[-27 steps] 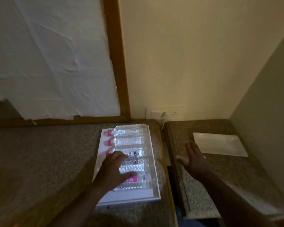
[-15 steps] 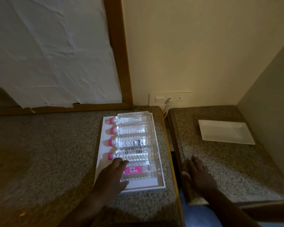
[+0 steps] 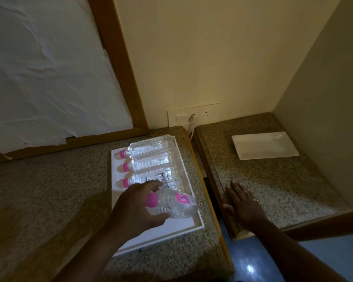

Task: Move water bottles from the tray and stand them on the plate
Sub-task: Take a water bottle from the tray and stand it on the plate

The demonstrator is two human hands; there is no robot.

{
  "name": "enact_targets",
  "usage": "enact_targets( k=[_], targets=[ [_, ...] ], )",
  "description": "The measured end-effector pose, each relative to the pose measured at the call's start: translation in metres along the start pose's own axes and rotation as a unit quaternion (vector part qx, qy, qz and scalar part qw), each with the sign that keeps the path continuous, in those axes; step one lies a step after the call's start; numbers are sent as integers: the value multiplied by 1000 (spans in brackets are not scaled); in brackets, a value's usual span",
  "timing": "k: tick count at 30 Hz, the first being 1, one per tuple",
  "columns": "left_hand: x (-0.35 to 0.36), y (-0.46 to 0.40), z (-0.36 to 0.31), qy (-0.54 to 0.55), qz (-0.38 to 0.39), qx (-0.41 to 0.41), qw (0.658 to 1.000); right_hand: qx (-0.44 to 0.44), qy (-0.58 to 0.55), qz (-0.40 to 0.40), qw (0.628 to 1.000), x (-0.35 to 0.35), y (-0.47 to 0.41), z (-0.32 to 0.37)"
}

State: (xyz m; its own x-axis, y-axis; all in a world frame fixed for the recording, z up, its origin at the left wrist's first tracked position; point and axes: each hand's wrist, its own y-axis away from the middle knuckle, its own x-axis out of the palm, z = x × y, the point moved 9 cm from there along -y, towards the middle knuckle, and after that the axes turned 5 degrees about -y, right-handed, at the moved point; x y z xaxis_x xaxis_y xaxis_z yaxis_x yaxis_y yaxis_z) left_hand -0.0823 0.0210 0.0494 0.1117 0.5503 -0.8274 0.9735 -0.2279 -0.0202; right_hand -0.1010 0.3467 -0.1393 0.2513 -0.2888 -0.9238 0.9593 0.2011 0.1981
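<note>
Clear bottle [image 3: 172, 205], motion-blurred, in left hand [image 3: 137, 208] grip; right hand [image 3: 243, 206] flat, released.

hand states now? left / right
Left hand: closed around a water bottle, lifted off the tray.
Right hand: open, flat on the counter, holding nothing.

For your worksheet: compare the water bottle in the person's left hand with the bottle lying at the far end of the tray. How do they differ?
The held bottle is gripped by the left hand and lifted above the tray; the far bottle lies untouched in the tray. The held bottle shows a pink label; no pink shows on the far bottle's body. The held bottle is tilted across the row; the far bottle lies in line with its neighbours. Both are clear with pink caps.
</note>
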Motion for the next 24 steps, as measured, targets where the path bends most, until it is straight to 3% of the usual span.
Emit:
enact_targets(
  k=[2, 6, 9, 14, 19, 24],
  targets=[
    [1, -11, -9, 99, -37, -8, 994, -2, 5, 7, 1000, -1, -1, -4],
    [35, -13, 1, 258, -59, -120, 957, -15, 14, 14, 1000, -6, 0, -13],
    [51, -13, -9, 234, -57, -129, 962, -13, -9, -8, 1000, -13, 1, -16],
    [53, -41, -69, 113, -12, -51, 992, 28, -16, -12, 999, -17, 7, -67],
    [34, -88, -114, 127, -56, -75, 987, 77, -23, -53, 995, -43, 12, -142],
    [82, -186, -201, 154, -24, -37, 987, 68, -17, -81, 994, -67, 12, -179]
  ],
)
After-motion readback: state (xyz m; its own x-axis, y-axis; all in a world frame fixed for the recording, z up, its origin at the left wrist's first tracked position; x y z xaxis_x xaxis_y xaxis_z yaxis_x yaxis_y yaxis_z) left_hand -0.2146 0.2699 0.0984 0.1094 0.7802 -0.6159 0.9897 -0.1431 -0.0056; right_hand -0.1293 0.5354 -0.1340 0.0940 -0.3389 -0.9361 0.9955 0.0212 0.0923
